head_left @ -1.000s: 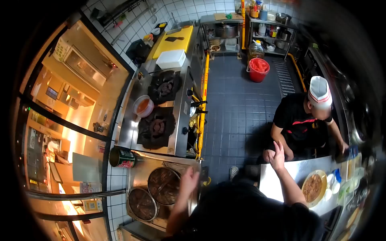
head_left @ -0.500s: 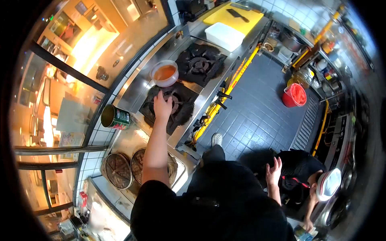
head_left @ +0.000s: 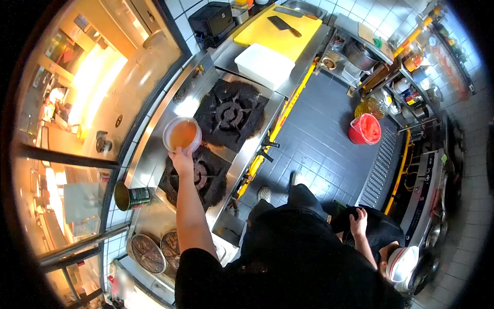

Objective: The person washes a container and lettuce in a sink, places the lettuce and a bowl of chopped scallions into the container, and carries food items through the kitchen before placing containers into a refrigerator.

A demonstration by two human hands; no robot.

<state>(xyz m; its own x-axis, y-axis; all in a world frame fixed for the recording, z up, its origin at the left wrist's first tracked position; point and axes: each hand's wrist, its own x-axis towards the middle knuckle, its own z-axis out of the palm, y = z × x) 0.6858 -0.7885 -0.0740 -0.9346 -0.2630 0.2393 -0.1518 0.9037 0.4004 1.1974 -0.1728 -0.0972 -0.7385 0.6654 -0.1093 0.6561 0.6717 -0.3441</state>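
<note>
My left hand (head_left: 182, 162) reaches out over the stove, its fingers closed on the near rim of a round, pale plastic bowl (head_left: 166, 136). Orange-brown liquid fills part of this bowl, which is beside the two black burners. Under my left wrist lies the nearer burner (head_left: 206, 176); the farther burner (head_left: 229, 114) is to the right of the bowl. My right hand (head_left: 358, 224) is raised at my side with nothing in it, fingers loosely bent and apart. It appears in front of a co-worker's dark clothing.
A white tub (head_left: 265, 66) and a yellow cutting board (head_left: 303, 38) with a cleaver (head_left: 280, 22) are beyond the stove. An open can (head_left: 133, 196) and round strainers (head_left: 148, 252) are at left. A red bucket (head_left: 364, 130) stands on the floor. A co-worker's white cap (head_left: 402, 263) is close on my right.
My left hand has moved from over the nearer burner to the bowl and taken hold of its rim. My right hand's fingers have curled slightly. The view has shifted.
</note>
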